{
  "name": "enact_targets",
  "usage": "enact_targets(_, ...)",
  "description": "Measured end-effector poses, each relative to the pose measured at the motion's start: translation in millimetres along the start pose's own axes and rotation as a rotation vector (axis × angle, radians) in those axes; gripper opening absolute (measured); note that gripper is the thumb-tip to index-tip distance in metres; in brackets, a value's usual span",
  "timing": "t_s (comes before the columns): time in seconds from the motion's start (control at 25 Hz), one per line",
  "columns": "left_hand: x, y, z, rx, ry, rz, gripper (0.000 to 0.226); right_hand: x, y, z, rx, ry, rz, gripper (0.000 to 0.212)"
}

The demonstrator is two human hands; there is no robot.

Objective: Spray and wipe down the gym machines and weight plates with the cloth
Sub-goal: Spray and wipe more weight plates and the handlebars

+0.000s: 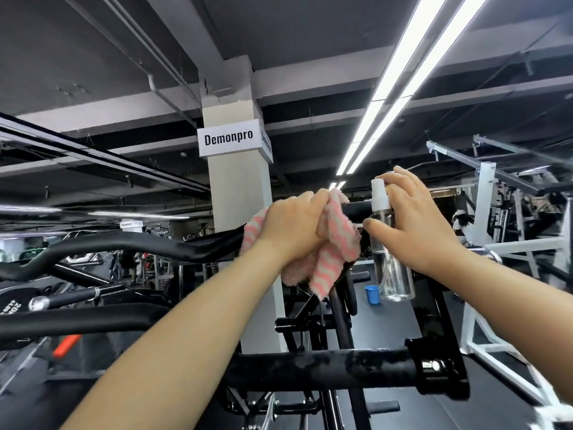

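Note:
My left hand [291,226] grips a pink-and-white striped cloth [333,259] wrapped over the black padded handlebar [130,245] of a gym machine, at head height in the middle of the view. Right beside it, my right hand [412,225] holds a clear spray bottle [392,274] with a white nozzle, index finger on top of the pump. The nozzle faces left toward the cloth. The bar under the cloth is hidden.
A second black padded bar [325,369] crosses low in front of me. A grey pillar with a "Demonpro" sign [231,139] stands behind the machine. A weight plate [12,302] is at left, a white rack [486,243] at right, a blue cup [372,294] on the floor.

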State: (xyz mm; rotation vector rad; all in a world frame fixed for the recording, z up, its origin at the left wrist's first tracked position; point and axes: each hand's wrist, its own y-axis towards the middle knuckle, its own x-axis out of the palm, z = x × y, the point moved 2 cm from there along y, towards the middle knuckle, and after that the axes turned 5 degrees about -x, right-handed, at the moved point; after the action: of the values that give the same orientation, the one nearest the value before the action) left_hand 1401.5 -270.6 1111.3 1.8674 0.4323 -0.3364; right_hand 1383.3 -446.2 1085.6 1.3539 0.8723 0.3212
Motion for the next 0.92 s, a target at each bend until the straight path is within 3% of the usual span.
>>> enact_targets(0.08, -3, -3, 3, -0.012, 0.004, 0.088, 0.029, 1, 1, 1, 0.005, 0.011, -0.001, 0.031)
enact_targets(0.24, -10, 4, 4, -0.117, -0.113, 0.006, 0.033, 2, 2, 4, 0.001, 0.026, 0.017, 0.030)
enact_targets(0.4, -16, 20, -1, -0.426, -0.317, -0.121, 0.043, 3, 1, 3, -0.002, 0.027, 0.018, 0.034)
enact_targets(0.52, -12, 34, -15, -0.686, -0.616, -0.111, 0.037, 4, 2, 4, -0.020, 0.047, 0.023, 0.039)
enact_targets(0.64, -23, 30, -25, -0.864, -1.100, 0.094, 0.031, 2, 3, 6, 0.005, 0.042, 0.017, 0.034)
enact_targets(0.72, -33, 11, -32, -0.887, -1.375, 0.167, 0.032, 2, 4, 7, 0.016, 0.053, 0.002, 0.030)
enact_targets(0.8, -37, -17, -37, -0.874, -1.373, 0.030, 0.035, -1, 3, 1, 0.023, 0.055, -0.032, 0.024)
enact_targets(0.92, -43, -58, -50, -0.942, -1.151, -0.110, 0.035, -14, -5, -6, 0.074, 0.143, -0.047, 0.018)
